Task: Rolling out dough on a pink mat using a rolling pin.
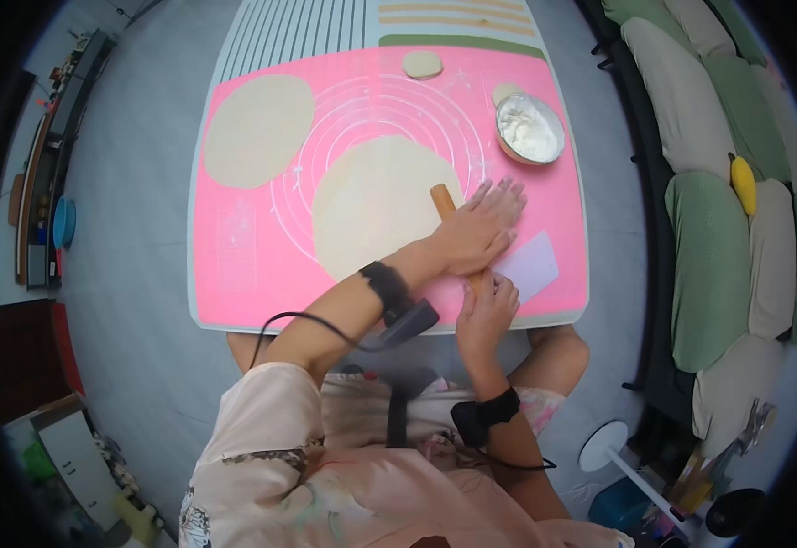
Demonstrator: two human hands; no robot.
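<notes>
A large round sheet of dough lies flat on the pink silicone mat. Across its right edge slants a wooden rolling pin. My left hand lies palm down over the middle of the pin, its fingers stretched out beyond it to the right. The fingers of my right hand curl around the pin's near end, by the mat's front edge. Beside both hands is a pale lilac dough scraper, partly covered by them.
A second dough sheet lies at the mat's far left. Small dough rounds sit at the back. A glass bowl of flour stands at the right, with another small dough piece behind it. A sofa runs along the right.
</notes>
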